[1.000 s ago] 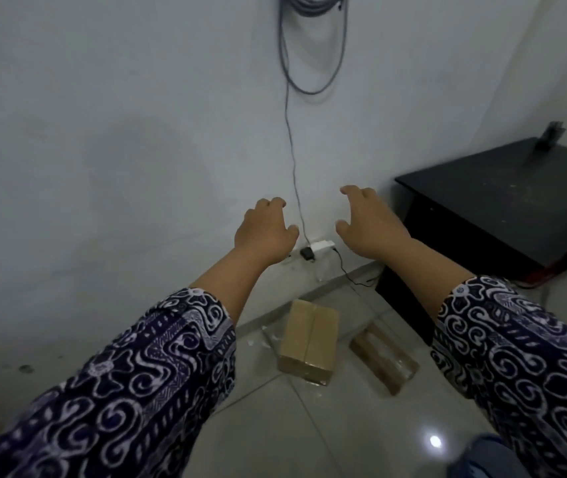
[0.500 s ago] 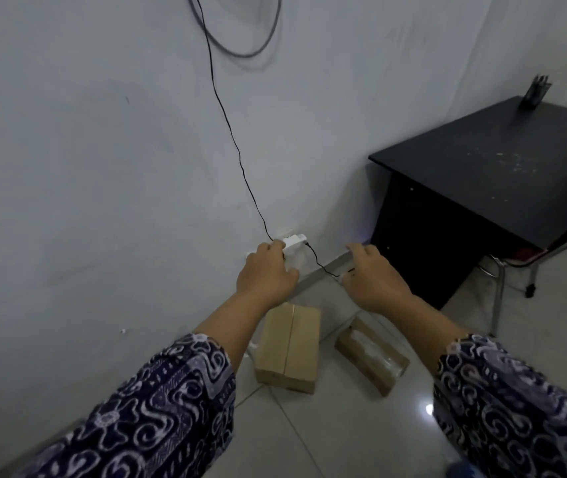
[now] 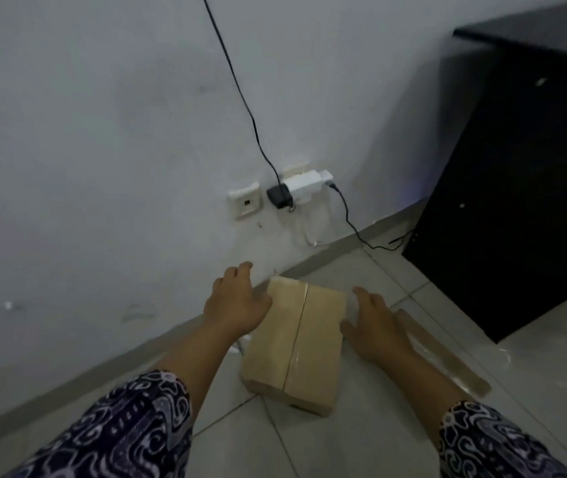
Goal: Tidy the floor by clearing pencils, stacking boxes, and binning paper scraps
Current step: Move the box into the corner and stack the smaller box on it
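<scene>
A tan cardboard box (image 3: 297, 346), taped along its middle seam, lies on the tiled floor close to the wall. My left hand (image 3: 235, 303) is at the box's upper left edge, fingers spread. At the box's right side is my right hand (image 3: 375, 327), also spread; whether either palm presses the cardboard is unclear. A second, flatter brown box (image 3: 447, 360) wrapped in clear film lies to the right, partly hidden behind my right forearm. No pencils are in view. A small pale scrap (image 3: 242, 343) peeks out under my left wrist.
A black desk (image 3: 516, 188) stands at the right, its side panel near the flat box. On the wall above the box are a socket plate (image 3: 245, 203) and a white adapter (image 3: 304, 184) with black cables (image 3: 351, 222) trailing to the floor.
Both hands dropped from near the wall socket down to the two sides of the tan box. The view tilted down and moved closer to the floor.
</scene>
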